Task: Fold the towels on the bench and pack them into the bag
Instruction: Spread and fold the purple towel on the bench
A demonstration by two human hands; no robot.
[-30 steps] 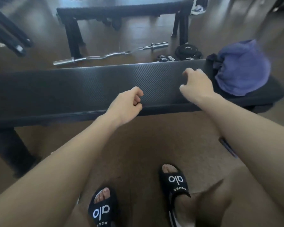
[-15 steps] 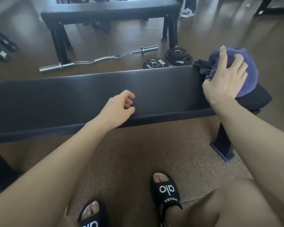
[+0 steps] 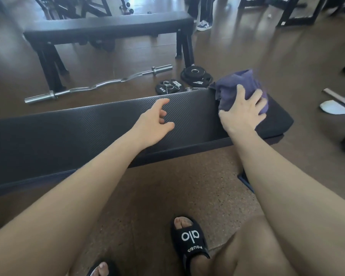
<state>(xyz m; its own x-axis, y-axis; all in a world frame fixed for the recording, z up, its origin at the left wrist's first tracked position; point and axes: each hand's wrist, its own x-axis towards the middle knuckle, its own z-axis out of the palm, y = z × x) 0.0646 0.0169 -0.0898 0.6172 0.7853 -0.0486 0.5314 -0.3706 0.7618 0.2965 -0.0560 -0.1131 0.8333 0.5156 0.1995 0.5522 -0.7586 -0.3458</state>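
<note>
The right hand (image 3: 242, 111) grips a bunched purple towel (image 3: 237, 86) at the right end of the black desk (image 3: 88, 126), its fingers spread over the cloth and pressing into it. The towel sits crumpled in a heap (its edges are blurred), touching the padded top near the far right corner. The left hand (image 3: 154, 120) hovers over the middle of the desk, empty, with fingers loosely parted and thumb out; whether it touches the surface I cannot tell. Both bare forearms reach forward from the near edge.

Behind the desk, on the brown floor (image 3: 247, 46), lie a curl bar (image 3: 100, 84) and a few weight plates (image 3: 195, 76), just beyond the towel. A second bench (image 3: 108, 26) stands farther back. Below, a foot in a black slide (image 3: 189, 242) rests on the floor.
</note>
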